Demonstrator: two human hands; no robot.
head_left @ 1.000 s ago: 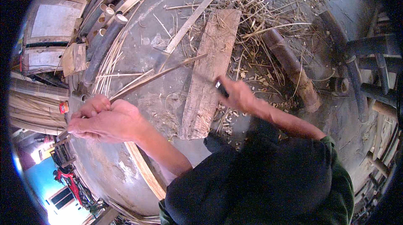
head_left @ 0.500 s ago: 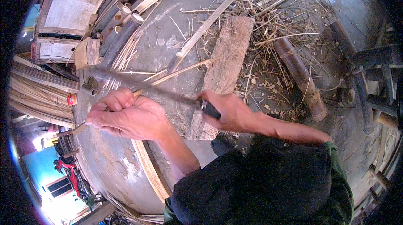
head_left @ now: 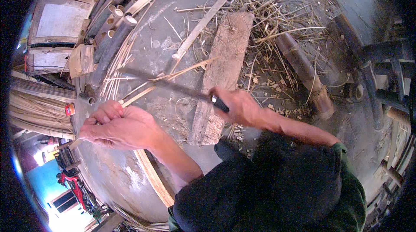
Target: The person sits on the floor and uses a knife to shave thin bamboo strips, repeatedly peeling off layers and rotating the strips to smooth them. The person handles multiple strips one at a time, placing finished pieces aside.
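Note:
My left hand [head_left: 119, 126] grips a thin bamboo strip [head_left: 173, 76] that runs up and to the right over a wooden plank [head_left: 227, 54]. My right hand [head_left: 238, 104] is closed on the dark handle of a long knife [head_left: 169, 84]. The blade reaches left and lies across the strip near its middle, where the strip looks split into thin slivers. Both forearms come in from my dark-clothed body at the lower right.
A thick bamboo section [head_left: 303, 72] lies right of the plank amid shavings and splinters [head_left: 268, 20]. Cut bamboo tubes [head_left: 115, 24] and thin splints are piled at upper left beside a flat box [head_left: 56, 24]. A curved strip [head_left: 154, 178] lies below my left arm.
My right hand has brought the knife down and left, from held up over the plank to lying across the strip. My left hand keeps its grip on the strip.

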